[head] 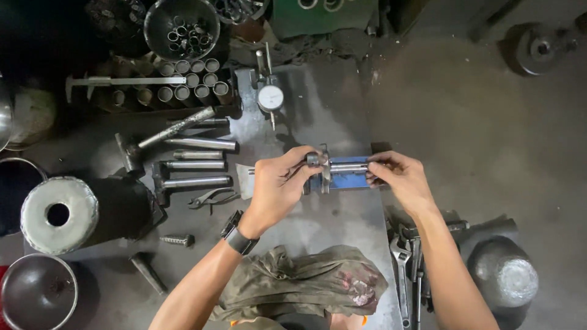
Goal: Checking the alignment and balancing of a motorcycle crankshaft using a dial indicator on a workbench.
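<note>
My left hand (278,186) grips the left end of a steel shaft (345,167) that carries a flanged metal disc (323,168). My right hand (397,177) pinches the shaft's right end. The shaft lies level over a blue block fixture (348,181) on the grey steel plate (318,110). A black watch sits on my left wrist.
A dial indicator (270,98) stands behind the fixture. Hammers and steel rods (195,164), pliers (211,197) and a caliper (122,81) lie to the left, by a tray of short tubes (189,79). An adjustable wrench (402,269) lies right, a dirty rag (306,281) near me.
</note>
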